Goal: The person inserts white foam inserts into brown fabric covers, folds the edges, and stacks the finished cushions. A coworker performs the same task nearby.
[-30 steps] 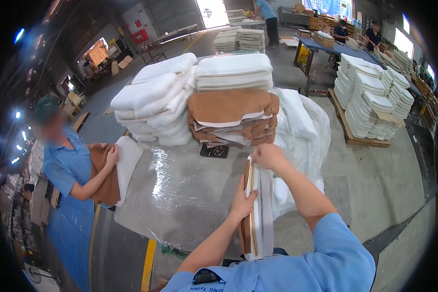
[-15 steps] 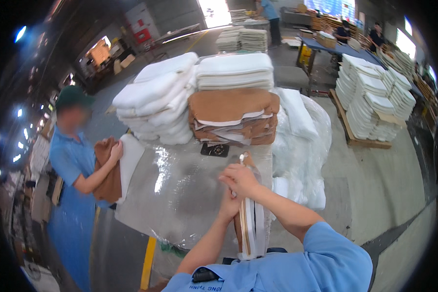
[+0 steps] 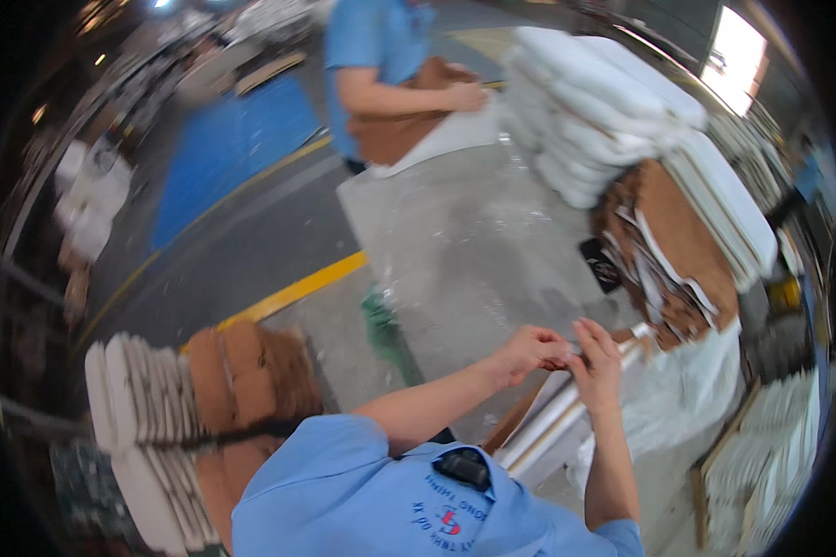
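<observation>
- The worktop (image 3: 437,241) is wrapped in shiny plastic sheeting; cloth on it could slide if pulled hard.
- The white stack (image 3: 594,102) stands at its far edge, uneven in its layers; a knock could make it lean.
- The brown pile (image 3: 687,246), by the right edge, is ragged-sided; a catching sleeve could drag pieces loose.
- The long brown-and-white strip piece (image 3: 553,427) lies toward the near right corner, its near end by the person's body; leaning in could shift or crease it.
- The left hand (image 3: 537,356) has its fingertips bunched, meeting the right hand (image 3: 598,369), whose thumb and forefinger curl toward them above the strip piece. I cannot tell what, if anything, they pinch; something that small could slip from a loose hold.
- The black object (image 3: 600,266), beside the brown pile, could be nudged by shifting cloth.
</observation>
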A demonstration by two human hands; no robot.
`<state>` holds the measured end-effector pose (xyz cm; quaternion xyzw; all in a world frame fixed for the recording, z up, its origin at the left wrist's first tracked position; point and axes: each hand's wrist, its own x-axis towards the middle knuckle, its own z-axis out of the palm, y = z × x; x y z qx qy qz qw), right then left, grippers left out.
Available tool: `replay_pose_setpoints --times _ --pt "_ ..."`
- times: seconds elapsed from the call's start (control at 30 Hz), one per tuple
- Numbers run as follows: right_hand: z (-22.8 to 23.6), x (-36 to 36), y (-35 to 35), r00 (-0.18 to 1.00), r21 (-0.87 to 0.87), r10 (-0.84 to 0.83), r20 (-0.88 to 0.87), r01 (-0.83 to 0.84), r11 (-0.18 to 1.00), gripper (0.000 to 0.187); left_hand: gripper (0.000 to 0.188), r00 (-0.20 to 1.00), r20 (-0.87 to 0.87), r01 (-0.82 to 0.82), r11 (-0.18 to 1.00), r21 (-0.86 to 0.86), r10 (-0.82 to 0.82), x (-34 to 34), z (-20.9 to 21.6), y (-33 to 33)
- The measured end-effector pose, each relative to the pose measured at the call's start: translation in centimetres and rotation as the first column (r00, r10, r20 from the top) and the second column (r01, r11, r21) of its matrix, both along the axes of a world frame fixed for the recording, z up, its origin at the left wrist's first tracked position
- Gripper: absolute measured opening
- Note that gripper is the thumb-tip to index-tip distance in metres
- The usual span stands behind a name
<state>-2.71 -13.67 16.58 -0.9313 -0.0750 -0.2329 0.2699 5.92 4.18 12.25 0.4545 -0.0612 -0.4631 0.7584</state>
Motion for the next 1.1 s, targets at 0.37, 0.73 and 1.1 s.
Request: replay_pose_setpoints --times 0.37,0.73,1.1 --pt "-0.7 -1.3 -0.7 0.967 0.059 -0.090 -0.239 0.107 0.992 0.051 0.001 0.461 0.554 -0.878 0.266 0.398 0.693 6.3 -11.0 25.0" --pt "-0.9 -0.4 -0.9 0.970 -0.032 -0.144 -0.194 0.141 0.990 0.031 0.030 0.854 0.406 -0.391 0.114 0.913 -0.326 17.6 -16.9 27.0" --pt "1.4 -1.3 -1.6 0.980 0.040 -0.179 0.090 0.176 0.984 0.019 0.050 0.557 0.096 -0.282 -0.079 0.956 -0.825 18.3 -6.1 29.5"
